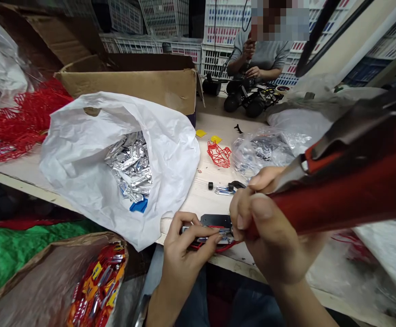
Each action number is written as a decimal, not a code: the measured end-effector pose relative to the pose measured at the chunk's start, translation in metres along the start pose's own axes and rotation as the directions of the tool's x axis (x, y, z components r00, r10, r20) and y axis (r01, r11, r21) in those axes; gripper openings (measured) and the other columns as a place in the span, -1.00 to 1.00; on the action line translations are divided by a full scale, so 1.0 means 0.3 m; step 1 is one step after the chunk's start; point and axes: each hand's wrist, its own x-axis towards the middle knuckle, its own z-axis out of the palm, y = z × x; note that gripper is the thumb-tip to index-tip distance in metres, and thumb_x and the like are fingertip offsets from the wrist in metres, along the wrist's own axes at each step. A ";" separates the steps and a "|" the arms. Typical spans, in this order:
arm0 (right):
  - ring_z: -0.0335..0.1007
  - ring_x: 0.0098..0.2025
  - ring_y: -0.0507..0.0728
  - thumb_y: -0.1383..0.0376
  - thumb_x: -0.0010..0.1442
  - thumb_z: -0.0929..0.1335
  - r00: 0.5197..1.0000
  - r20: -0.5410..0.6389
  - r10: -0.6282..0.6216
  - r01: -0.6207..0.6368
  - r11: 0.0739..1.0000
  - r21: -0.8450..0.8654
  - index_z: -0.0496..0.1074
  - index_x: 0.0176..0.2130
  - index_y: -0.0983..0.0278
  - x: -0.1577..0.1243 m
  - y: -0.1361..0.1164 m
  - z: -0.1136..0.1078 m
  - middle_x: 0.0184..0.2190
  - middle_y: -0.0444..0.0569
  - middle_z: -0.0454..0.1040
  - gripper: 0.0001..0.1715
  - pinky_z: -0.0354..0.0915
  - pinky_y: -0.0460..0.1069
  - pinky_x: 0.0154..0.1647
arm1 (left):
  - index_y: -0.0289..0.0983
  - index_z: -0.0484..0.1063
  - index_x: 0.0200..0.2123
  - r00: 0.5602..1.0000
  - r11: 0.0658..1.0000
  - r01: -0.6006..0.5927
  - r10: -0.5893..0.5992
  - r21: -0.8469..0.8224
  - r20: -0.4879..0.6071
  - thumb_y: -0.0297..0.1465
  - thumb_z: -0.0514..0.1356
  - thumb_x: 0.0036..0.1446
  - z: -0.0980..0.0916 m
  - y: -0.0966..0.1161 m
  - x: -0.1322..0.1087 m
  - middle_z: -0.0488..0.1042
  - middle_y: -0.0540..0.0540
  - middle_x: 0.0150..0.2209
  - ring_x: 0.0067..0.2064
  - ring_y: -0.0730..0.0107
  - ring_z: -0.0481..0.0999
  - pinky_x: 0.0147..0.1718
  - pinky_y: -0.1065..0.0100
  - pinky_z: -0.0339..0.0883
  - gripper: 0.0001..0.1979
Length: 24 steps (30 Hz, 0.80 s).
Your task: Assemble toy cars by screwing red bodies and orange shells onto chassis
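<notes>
My left hand point(184, 254) is closed at the bench edge, fingers and thumb pinching a small toy-vehicle part point(227, 236) with red frame edges and silver pieces. A flat black plate point(215, 220) lies against the far side of this part. In my right hand point(276, 236) is a red power screwdriver point(347, 195) with a dark metal lever, held close to the camera. Its tip points toward the part, but my right fingers hide where it ends. Just beyond lie a red lattice frame point(219, 155) and small pieces with a black cap point(210, 185).
A white bag point(82, 136) of silver parts point(133, 163) stands left, before a cardboard box point(126, 86). Red frames point(24, 118) pile at far left. Clear plastic bags point(262, 150) lie right. Across the bench, a person point(259, 59) works by a black toy chassis point(245, 97).
</notes>
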 end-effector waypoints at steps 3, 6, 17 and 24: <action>0.14 -0.71 -0.02 0.28 0.17 0.51 1.000 -0.020 0.011 -0.010 0.997 0.076 0.48 -0.28 0.14 0.005 -0.003 0.020 -0.62 -0.28 0.32 -0.86 0.13 -0.11 -0.76 | -0.16 0.60 -0.34 1.000 1.000 0.002 -0.002 -0.008 -0.005 -0.45 0.36 0.22 0.000 0.000 0.002 0.35 0.08 -0.33 -0.30 0.51 0.46 -0.29 0.50 0.37 -0.92; 0.17 -0.69 -0.04 0.36 0.13 0.51 0.995 0.027 0.092 -0.094 0.992 0.078 0.46 -0.28 0.16 0.015 -0.006 0.037 -0.61 -0.27 0.33 -0.82 0.08 -0.13 -0.76 | -0.15 0.62 -0.34 1.000 1.000 0.003 -0.003 0.006 -0.010 -0.44 0.37 0.20 -0.001 -0.004 0.001 0.40 0.05 -0.33 -0.32 0.45 0.48 -0.34 0.43 0.39 -0.93; 0.13 -0.79 -0.03 0.26 0.11 0.49 0.980 -0.193 0.042 -0.006 0.982 0.188 0.53 -0.23 0.23 0.024 -0.044 -0.089 -0.72 -0.26 0.35 -0.82 0.06 -0.10 -0.79 | -0.15 0.63 -0.28 0.999 0.999 -0.039 0.039 0.026 0.001 -0.46 0.38 0.19 0.002 -0.029 -0.017 0.39 0.03 -0.31 -0.32 0.42 0.48 -0.32 0.38 0.41 -0.93; 0.13 -0.78 -0.02 0.27 0.05 0.50 0.946 -0.325 0.003 0.015 0.998 0.054 0.49 -0.31 0.23 -0.005 0.010 -0.180 -0.74 -0.26 0.34 -0.83 0.08 -0.11 -0.80 | -0.15 0.62 -0.25 0.999 1.000 -0.013 0.013 0.008 0.039 -0.42 0.37 0.22 -0.009 -0.034 -0.019 0.36 0.02 -0.28 -0.29 0.44 0.45 -0.33 0.41 0.41 -0.95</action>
